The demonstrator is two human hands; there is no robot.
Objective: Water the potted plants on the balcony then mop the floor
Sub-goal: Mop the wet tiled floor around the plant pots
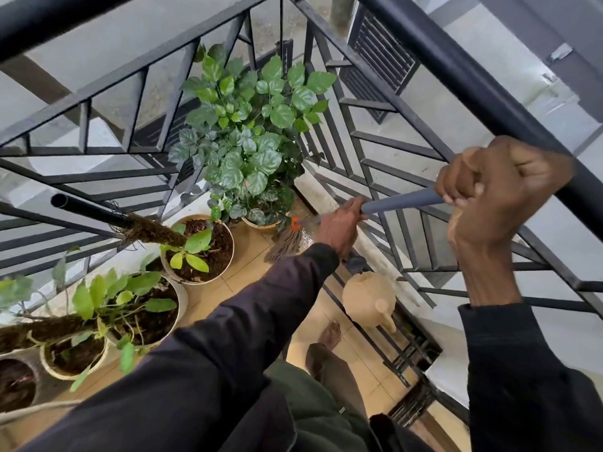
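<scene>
my left hand (339, 226) grips the grey mop handle (401, 202) low down, my right hand (499, 197) is closed round its top end. the mop head (287, 241) rests on the tan tile floor (248, 256) in the railing (375, 171) corner, just beside the big leafy plant (248, 135). more potted plants (199, 249) line the left side. the tan watering can (368, 301) stands on the floor by the railing, near my bare foot (330, 336).

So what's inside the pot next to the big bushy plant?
The pot holds dark brown soil, a small plant with light green leaves, and a fibre-wrapped pole leaning out. The soil covers the roots.
</scene>
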